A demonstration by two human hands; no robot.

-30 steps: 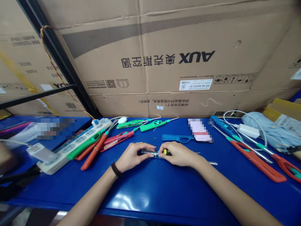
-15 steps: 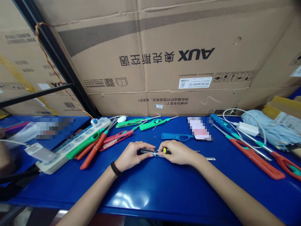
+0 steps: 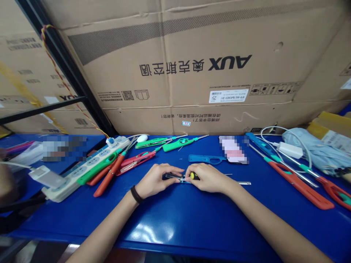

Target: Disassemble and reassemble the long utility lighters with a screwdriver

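My left hand is closed in a pinch on a small dark, partly clear lighter part, low over the blue table. From the right, my right hand meets it, its thumb and forefinger pressed together at the blue end of this part. Against the right palm lies a screwdriver with a yellow-and-black handle; its tip is hidden. Beyond the hands is a blue lighter shell half. A metal tube shows beside the right wrist, lying on the table.
Green lighters, an opened red lighter and orange lighters lie left, by a white power strip. A phone lies behind. On the right are orange lighters and a white charger. A cardboard box stands behind.
Both hands stay close together at the same place. The small part in my left hand has tilted slightly, and the fingers have shifted a little.
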